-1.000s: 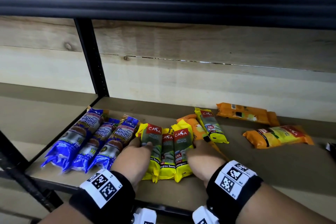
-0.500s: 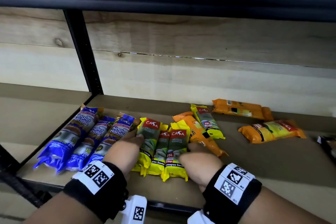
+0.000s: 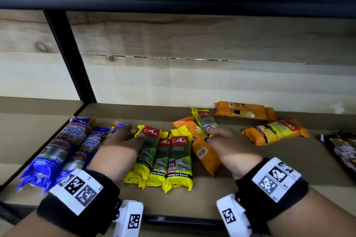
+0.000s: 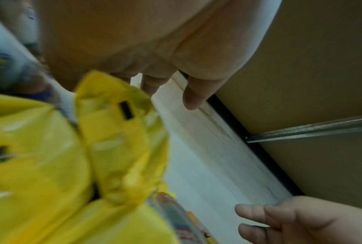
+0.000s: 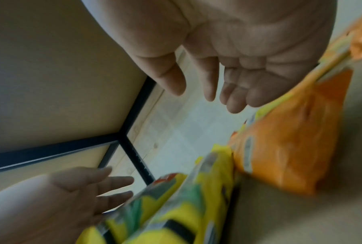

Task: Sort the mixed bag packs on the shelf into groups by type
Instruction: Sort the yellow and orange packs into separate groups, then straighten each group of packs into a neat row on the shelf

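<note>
Three blue packs [image 3: 63,148] lie side by side at the shelf's left. Beside them three yellow packs [image 3: 173,159] form a row. My left hand [image 3: 133,133] is over the seam between the last blue pack and the first yellow pack [image 4: 117,132], fingers straight and holding nothing. A long orange pack [image 3: 204,154] lies slanted to the right of the yellow row, with a fourth yellow pack [image 3: 204,119] across its far end. My right hand [image 3: 215,134] hovers over this orange pack [image 5: 290,148], its relaxed fingers [image 5: 236,99] near the fourth yellow pack.
Two more orange packs [image 3: 244,110] [image 3: 275,132] lie at the back right. A dark pack [image 3: 342,148] shows at the far right edge. A black upright post [image 3: 71,59] stands at the back left, and the upper shelf hangs low overhead.
My right hand has left the right side of the yellow row and moved back and right over the orange pack. The left hand has slid a little farther back along the row's left side.
</note>
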